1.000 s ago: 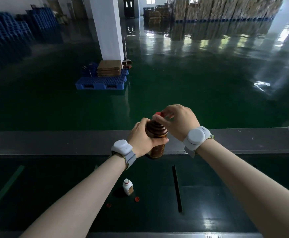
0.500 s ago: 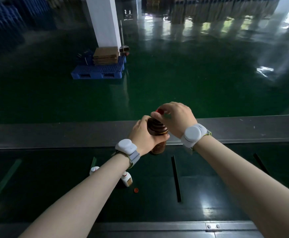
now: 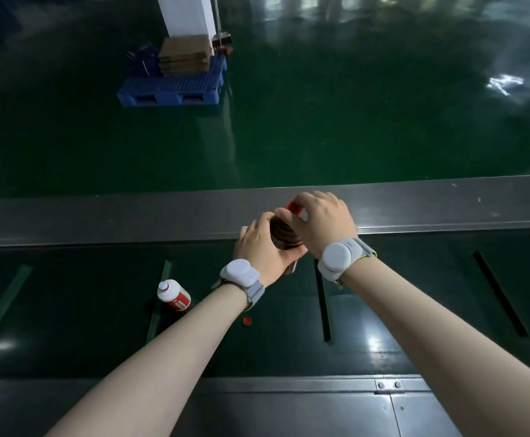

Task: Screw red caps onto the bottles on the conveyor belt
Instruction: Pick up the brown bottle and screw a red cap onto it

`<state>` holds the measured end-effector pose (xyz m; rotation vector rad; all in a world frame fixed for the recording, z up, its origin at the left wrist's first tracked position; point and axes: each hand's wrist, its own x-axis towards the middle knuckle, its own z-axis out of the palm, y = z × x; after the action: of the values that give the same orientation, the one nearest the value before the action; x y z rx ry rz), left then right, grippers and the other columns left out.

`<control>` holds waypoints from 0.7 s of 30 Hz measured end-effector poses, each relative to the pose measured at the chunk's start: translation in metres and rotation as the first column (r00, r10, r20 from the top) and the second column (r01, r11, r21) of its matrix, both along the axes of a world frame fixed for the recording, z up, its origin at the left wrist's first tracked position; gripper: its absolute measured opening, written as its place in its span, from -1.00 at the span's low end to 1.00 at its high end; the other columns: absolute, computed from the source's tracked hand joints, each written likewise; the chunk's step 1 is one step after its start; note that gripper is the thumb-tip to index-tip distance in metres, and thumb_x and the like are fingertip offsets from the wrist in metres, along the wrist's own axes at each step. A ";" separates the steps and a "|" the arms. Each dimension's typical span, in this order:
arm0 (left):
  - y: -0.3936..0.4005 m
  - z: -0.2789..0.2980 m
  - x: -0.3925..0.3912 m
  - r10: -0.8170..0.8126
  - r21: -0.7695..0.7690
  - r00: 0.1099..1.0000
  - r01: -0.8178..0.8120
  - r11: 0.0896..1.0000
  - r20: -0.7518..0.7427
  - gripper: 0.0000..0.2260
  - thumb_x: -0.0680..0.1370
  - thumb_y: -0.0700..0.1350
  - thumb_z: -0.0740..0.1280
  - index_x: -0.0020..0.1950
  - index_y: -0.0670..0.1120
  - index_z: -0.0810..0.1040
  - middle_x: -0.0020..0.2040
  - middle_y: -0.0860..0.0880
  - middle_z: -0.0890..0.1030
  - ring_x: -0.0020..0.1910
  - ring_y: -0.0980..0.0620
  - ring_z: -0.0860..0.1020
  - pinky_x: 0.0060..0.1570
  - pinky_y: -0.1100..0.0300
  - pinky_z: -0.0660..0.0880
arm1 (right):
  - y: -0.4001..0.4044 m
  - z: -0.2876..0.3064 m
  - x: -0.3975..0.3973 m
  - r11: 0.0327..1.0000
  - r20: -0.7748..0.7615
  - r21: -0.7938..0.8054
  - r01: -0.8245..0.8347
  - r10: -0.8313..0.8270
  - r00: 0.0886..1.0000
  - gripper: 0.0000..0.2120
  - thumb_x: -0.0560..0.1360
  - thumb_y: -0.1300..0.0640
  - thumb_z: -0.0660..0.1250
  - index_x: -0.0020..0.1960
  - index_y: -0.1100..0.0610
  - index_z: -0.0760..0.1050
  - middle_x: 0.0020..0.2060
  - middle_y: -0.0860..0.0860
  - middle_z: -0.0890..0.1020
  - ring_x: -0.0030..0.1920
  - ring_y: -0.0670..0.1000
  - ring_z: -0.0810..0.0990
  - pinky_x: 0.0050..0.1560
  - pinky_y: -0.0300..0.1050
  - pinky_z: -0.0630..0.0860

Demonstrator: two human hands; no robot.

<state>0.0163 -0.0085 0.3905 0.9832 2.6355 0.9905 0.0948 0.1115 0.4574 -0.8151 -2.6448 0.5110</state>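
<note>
Your left hand [image 3: 262, 247] grips the brown bottle [image 3: 284, 236] above the belt [image 3: 415, 310] while your right hand [image 3: 320, 220] pinches its red cap [image 3: 293, 207]

Glossy dark green conveyor belt [image 3: 383, 310], wet-looking, throwing back the ceiling lights. Its far rail [image 3: 131, 216] reads as brushed grey metal, matt; the near rail [image 3: 288, 405] the same, bolted. The brown bottle [image 3: 284, 236] shows a ribbed, shiny shoulder. The white bottle [image 3: 172, 294] looks smooth, glazed. Wrist bands [image 3: 238, 272]: smooth white plastic pods on woven grey cloth straps. The blue pallet [image 3: 175, 86] is ridged plastic under cardboard [image 3: 184, 55].
</note>
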 end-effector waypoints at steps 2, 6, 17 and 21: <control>0.000 -0.018 0.000 -0.013 -0.018 0.999 0.014 1.000 0.052 -0.36 0.32 0.36 0.54 0.27 0.11 0.45 0.19 0.06 0.64 0.15 -0.08 0.50 -0.03 0.05 0.42 | 0.000 -0.020 0.000 1.000 0.050 -0.011 -0.003 0.003 0.999 -0.55 0.57 -0.28 0.35 0.05 0.12 0.67 -0.04 0.10 0.66 0.03 0.20 0.58 0.09 0.08 0.54; 0.002 -0.047 -0.001 -0.043 -0.079 0.988 0.055 0.995 0.147 -0.36 0.32 0.36 0.52 0.27 0.13 0.42 0.14 0.07 0.66 0.14 -0.07 0.49 -0.07 0.03 0.46 | 0.002 -0.052 -0.004 0.993 0.131 -0.120 -0.014 0.029 0.991 -0.60 0.55 -0.20 0.41 0.05 0.16 0.64 -0.03 0.11 0.62 0.01 0.18 0.58 0.00 -0.01 0.53; 0.000 -0.189 -0.019 -0.030 -0.179 0.936 0.098 0.979 0.352 -0.35 0.43 0.13 0.60 0.47 0.07 0.48 0.36 0.02 0.59 0.25 -0.07 0.63 0.20 -0.04 0.58 | 0.004 -0.202 -0.012 0.952 0.293 -0.298 0.068 0.024 0.956 -0.71 0.52 -0.06 0.43 0.00 0.18 0.61 -0.06 0.09 0.60 0.02 0.17 0.56 -0.07 -0.09 0.40; -0.018 -0.250 -0.008 -0.001 -0.219 0.935 0.084 0.972 0.355 -0.42 0.51 0.12 0.54 0.49 0.08 0.47 0.38 0.04 0.58 0.22 -0.01 0.65 0.16 -0.03 0.61 | 0.000 -0.267 -0.007 0.950 0.366 -0.302 0.079 0.039 0.930 -0.70 0.55 -0.04 0.41 0.03 0.22 0.59 -0.01 0.16 0.61 0.06 0.22 0.54 -0.01 -0.03 0.46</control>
<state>0.0081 -0.0264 0.1407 0.7285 2.3516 0.7456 0.0882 0.1116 0.1908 -1.1290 -2.9323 0.8651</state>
